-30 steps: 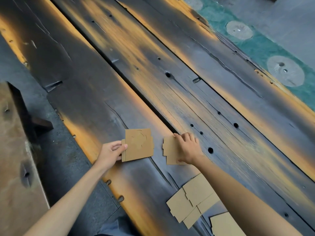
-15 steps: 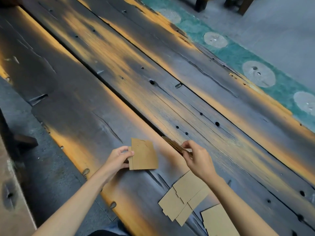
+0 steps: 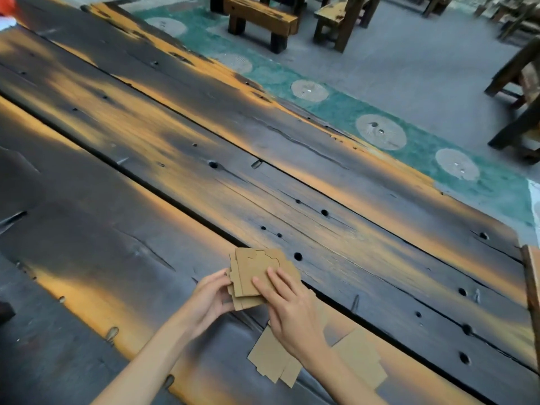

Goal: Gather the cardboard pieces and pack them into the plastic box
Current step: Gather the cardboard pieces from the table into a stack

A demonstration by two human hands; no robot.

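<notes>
Your left hand [image 3: 211, 299] and right hand [image 3: 287, 306] both hold one small stack of cardboard pieces [image 3: 253, 274], just above the dark, orange-streaked wooden table [image 3: 146, 176]. Left fingers curl closed on the stack's left edge, thumb on top near the corner. Right fingers [image 3: 276, 280] lie flat and spread over the top piece, pressing it down onto the ones beneath; the right thumb is hidden, so you grip from above, cannot tell how much wraps under. The stack is uneven, with lower pieces sticking out at the left and bottom edges. The top piece shows a faint cut outline.

More loose cardboard pieces [image 3: 273, 361] lie flat on the table near you, just below the right wrist, partly overlapping each other. Another flat piece [image 3: 362, 358] sits to the right of your right forearm, apart from that group.

The plastic box is not in view.

Past the table's far edge there's a green floor strip [image 3: 344, 112] with pale round patches, then grey floor with wooden benches [image 3: 260, 19]. A narrow gap runs diagonally between the table planks, passing just beside the held stack.
</notes>
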